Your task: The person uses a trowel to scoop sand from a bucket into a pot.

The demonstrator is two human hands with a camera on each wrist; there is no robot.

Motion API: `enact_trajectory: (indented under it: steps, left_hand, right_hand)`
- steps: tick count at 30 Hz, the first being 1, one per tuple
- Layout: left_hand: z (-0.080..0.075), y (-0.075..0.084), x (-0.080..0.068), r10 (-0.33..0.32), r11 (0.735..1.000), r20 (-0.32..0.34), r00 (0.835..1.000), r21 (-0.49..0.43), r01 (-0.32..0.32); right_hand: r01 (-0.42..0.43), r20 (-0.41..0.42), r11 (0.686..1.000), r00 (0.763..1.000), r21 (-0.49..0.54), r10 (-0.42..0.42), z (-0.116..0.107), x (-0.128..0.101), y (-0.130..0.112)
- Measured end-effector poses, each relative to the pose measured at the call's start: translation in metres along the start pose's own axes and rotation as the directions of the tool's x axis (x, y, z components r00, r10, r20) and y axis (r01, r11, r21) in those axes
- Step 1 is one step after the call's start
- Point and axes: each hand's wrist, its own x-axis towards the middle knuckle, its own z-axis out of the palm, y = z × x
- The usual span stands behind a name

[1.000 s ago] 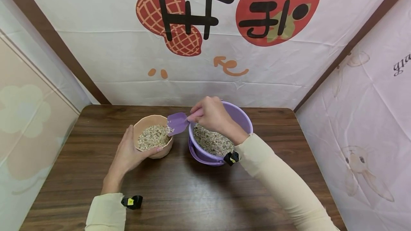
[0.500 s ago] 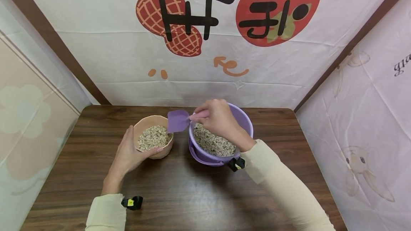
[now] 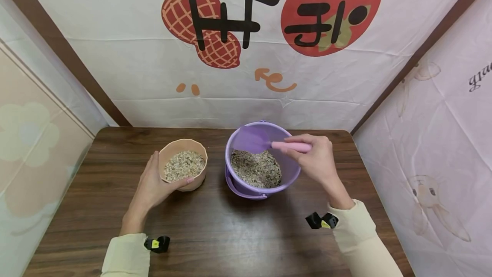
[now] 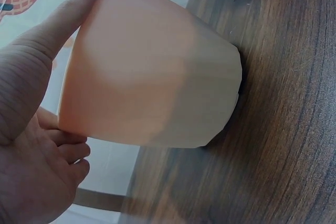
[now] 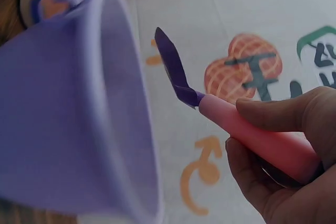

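In the head view my left hand (image 3: 155, 185) grips the peach faceted flowerpot (image 3: 194, 181), thumb and fingers on opposite sides of its rim. Pale grainy material (image 3: 185, 165) lies inside it. The left wrist view shows the pot's smooth outer wall (image 4: 142, 72) beside the thumb. My right hand (image 3: 317, 157) holds a small shovel by its pink handle (image 3: 294, 145). Its purple blade (image 3: 251, 139) is over the purple bucket (image 3: 282, 189), above similar speckled grains (image 3: 257, 172). In the right wrist view the shovel (image 5: 176, 74) is beside the bucket's rim.
Both containers stand on a dark wood-grain table (image 3: 215, 234), with a gap between them. The bucket's handle (image 3: 244, 192) hangs down at its front. Printed fabric walls (image 3: 153, 110) rise behind the table and at both sides.
My right hand has carried the shovel rightward, from the pot's rim to over the bucket. Grains visible on the blade one second ago no longer show. The left hand stays on the pot.
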Motion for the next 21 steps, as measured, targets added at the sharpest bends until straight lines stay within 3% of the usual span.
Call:
enact_trajectory:
  steps: [7,12,16,20,21]
  left_hand:
    - [0.001,0.000,0.001,0.019,1.000,-0.013,1.000,0.002,-0.019]
    - [0.000,0.004,-0.001,0.037,0.999,-0.028,0.999,-0.001,-0.037]
    - [0.006,0.027,-0.006,0.151,0.986,-0.070,0.986,-0.064,-0.155]
    - [0.022,0.064,-0.011,0.245,0.962,-0.004,0.970,-0.123,-0.243]
    - [0.026,0.073,-0.013,0.239,0.963,0.042,0.970,-0.140,-0.231]
  right_hand:
    - [-0.052,0.003,0.995,0.999,-0.091,0.053,-0.009,-0.015,0.027]
    - [-0.065,0.019,0.994,0.998,-0.090,0.067,-0.006,-0.018,0.037]
    - [-0.058,0.025,0.994,0.998,-0.090,0.060,-0.003,-0.017,0.040]
    - [-0.050,0.033,0.993,0.998,-0.105,0.054,0.000,-0.016,0.041]
    - [-0.049,0.035,0.993,0.998,-0.110,0.053,0.000,-0.016,0.041]
